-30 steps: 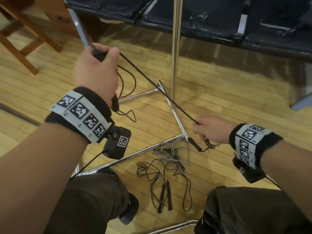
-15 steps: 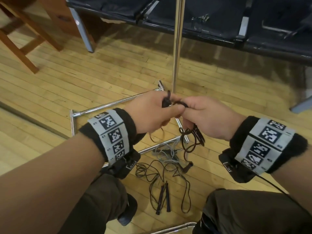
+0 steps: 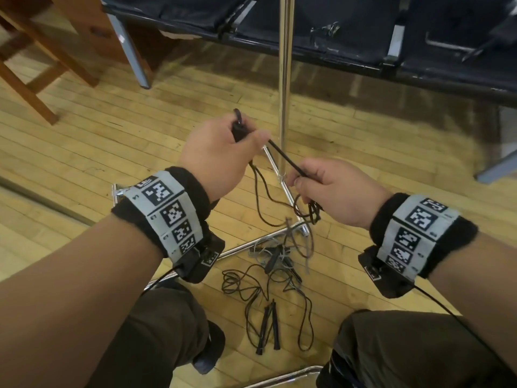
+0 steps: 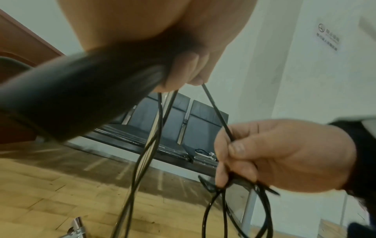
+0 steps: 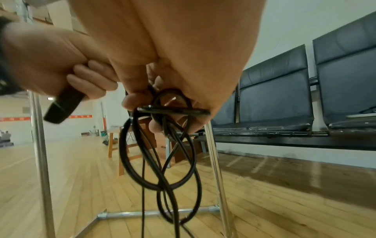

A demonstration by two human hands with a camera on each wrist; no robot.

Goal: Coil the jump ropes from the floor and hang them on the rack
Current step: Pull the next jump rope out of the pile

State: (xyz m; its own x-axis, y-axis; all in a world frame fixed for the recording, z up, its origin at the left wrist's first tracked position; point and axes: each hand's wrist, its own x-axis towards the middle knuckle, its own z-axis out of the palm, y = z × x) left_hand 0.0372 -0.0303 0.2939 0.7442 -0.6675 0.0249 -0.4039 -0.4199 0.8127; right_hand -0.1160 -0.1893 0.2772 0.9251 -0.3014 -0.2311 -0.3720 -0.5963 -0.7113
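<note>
Between the two raised hands a short stretch of black jump rope [image 3: 284, 158] runs taut. The left hand [image 3: 221, 158] is curled round a black handle [image 4: 77, 96], whose top end pokes out above the fist in the head view; the cord leaves this hand near the thumb and two more strands drop from under the fingers toward the floor. The right hand [image 3: 335, 189] pinches the cord between thumb and forefinger, and its lower fingers are curled round several gathered loops [image 5: 162, 153], which hang down below the palm and cross one another. In the left wrist view the right hand [image 4: 284, 154] shows thumb [image 4: 237, 147] pressed on the cord, with loops bunched under the little finger.

Below the hands stands a chrome rack [image 3: 284, 88], its upright pole rising just behind the taut cord and its base tubes lying on the wooden floor [image 3: 112, 130]. At the base corner a grey rope [image 3: 263, 249] lies tangled, and nearer the person's knees another black rope [image 3: 251, 287] sprawls loose with its two handles [image 3: 270, 326] side by side. Behind the rack runs a row of dark padded seats [image 3: 349, 32], and a wooden stool [image 3: 33, 71] stands at the far left.
</note>
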